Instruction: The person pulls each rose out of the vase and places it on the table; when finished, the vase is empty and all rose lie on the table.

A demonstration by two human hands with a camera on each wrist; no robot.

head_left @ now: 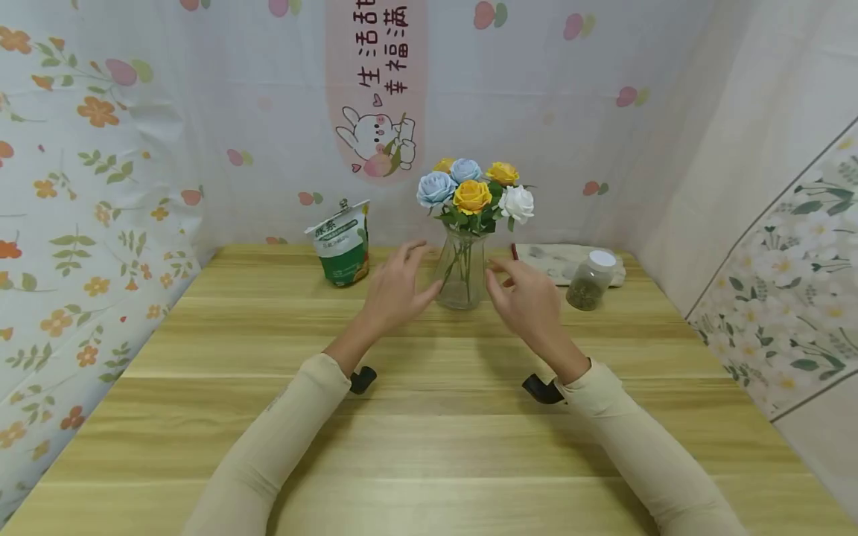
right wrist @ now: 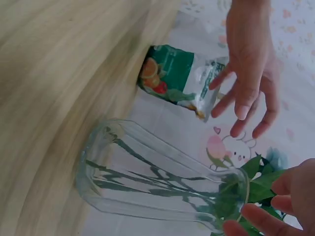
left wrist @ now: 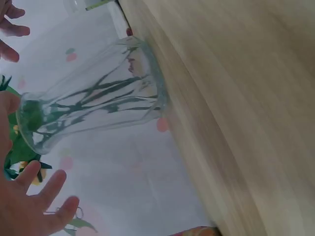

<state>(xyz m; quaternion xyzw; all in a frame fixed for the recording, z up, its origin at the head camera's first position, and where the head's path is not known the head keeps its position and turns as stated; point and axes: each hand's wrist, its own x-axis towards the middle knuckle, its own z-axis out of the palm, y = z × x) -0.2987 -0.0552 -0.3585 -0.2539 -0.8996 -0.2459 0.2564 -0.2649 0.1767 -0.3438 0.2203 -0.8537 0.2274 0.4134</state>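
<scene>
A clear glass vase (head_left: pixel 462 272) stands upright on the table, with blue, yellow and white roses (head_left: pixel 472 196) in it and their stems visible through the glass. My left hand (head_left: pixel 395 286) is to the left of the vase, fingers parted and loosely bent. On the other side, my right hand (head_left: pixel 526 298) is close to the glass, its fingers relaxed. Both hands appear around the vase (left wrist: pixel 98 93) without gripping it in the left wrist view. In the right wrist view, right-hand fingertips (right wrist: pixel 256 216) are near the vase's rim; whether they touch it I cannot tell.
A green and white pouch (head_left: pixel 343 249) with a clip on top stands to the left. To the right is a white-lidded jar (head_left: pixel 591 281) of dark bits, in front of a pale flat cloth-like item (head_left: pixel 556 257). Patterned curtains (head_left: pixel 261 112) hang behind the wooden table (head_left: pixel 429 454).
</scene>
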